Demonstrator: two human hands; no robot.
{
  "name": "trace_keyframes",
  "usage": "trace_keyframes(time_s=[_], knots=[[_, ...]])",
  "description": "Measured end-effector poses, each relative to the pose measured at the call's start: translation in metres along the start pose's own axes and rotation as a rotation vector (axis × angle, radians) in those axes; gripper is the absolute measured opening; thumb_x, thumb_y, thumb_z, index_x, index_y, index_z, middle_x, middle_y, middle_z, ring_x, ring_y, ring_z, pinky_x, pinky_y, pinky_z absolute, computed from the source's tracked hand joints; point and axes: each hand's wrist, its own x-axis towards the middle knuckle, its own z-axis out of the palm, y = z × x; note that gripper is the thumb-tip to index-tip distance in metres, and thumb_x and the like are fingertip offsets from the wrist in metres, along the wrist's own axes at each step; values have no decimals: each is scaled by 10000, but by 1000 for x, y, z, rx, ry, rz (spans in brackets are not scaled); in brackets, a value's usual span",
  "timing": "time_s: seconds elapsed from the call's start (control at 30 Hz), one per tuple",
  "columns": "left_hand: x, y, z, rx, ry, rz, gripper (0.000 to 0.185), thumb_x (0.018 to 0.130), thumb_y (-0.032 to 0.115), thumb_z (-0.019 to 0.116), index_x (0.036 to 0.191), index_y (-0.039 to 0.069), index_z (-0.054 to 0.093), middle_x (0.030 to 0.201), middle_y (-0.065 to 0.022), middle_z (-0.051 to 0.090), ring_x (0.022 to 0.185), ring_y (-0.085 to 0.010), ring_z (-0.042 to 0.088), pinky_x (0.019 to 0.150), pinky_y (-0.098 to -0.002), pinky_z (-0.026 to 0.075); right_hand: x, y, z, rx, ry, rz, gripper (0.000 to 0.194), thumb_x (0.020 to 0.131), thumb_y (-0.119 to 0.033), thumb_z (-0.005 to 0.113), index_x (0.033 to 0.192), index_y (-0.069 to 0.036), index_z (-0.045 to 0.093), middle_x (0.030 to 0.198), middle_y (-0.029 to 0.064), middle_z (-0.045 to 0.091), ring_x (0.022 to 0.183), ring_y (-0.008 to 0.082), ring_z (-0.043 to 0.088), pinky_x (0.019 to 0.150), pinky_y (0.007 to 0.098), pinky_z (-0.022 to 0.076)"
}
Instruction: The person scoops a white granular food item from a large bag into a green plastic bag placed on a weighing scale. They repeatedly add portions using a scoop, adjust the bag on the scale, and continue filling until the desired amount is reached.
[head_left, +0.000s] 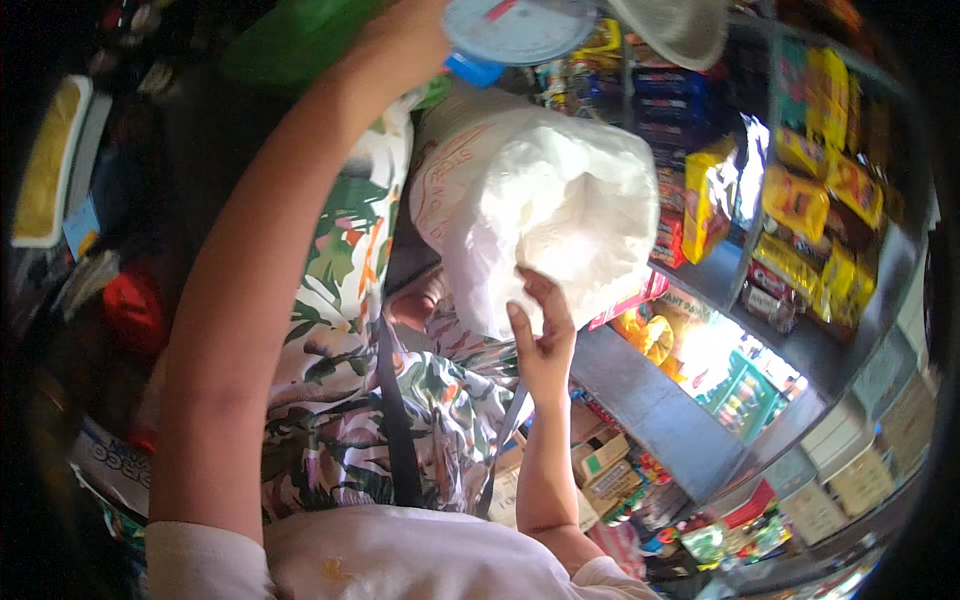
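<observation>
A large white woven sack (457, 172) with red print stands before me, its mouth open toward me and its inside brightly lit. At its near rim is my right hand (551, 319), thumb and forefinger apart, with nothing seen between them. My left arm reaches up the left side to the top edge; the left hand itself is out of view. Beside that wrist is a round, pale-blue disc (517, 30) with a red mark, like a scale dial. A pale, rounded pan or bowl (679, 30) is cut off by the top edge.
Shelves (757, 157) on the right hold several yellow packets (795, 199). Below them is a grey counter (652, 405) by a bright opening. Cardboard boxes (611, 480) stand lower right. A patterned garment (442, 420) covers my legs. A pale tub (52, 165) sits far left.
</observation>
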Motion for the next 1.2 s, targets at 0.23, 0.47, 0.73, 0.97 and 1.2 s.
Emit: trace_keyframes(time_s=[0.23,0.47,0.73,0.97,1.2], knots=[[-101,117,-116,-97,-312,221,491,802,-3,498,1291,37,473,1231,-184,530,1179,-295,482,1010,-359,341,11,-54,-17,399,136,-379,212,886,-27,494,1061,31,597,1100,137,600,1087,229,541,961,340,389],[-114,173,-216,-298,-320,120,505,853,95,492,1349,35,419,1328,-112,490,1262,-215,406,1071,-343,249,117,-84,-17,414,-125,-75,532,847,-301,616,1220,51,477,1161,220,564,1024,296,585,836,352,469],[-94,128,-195,-214,-193,198,664,784,22,535,1411,53,318,1435,-101,362,1338,-205,291,1094,-339,199,14,-13,-70,909,-586,-377,345,876,-217,608,1108,38,576,922,112,653,867,152,624,802,278,487],[-73,100,-85,149,-256,212,432,809,-14,476,1231,40,554,1215,-130,571,1081,-271,541,951,-353,391,69,169,-53,-124,69,426,189,829,-117,553,969,-32,649,939,114,663,848,224,631,743,336,502],[-53,77,112,471,-518,150,733,676,495,738,1151,-30,549,1111,-291,550,1076,-426,510,894,-440,421,100,238,42,-618,-148,699,230,816,-135,517,966,-60,675,1042,112,648,1021,285,576,845,343,457]])
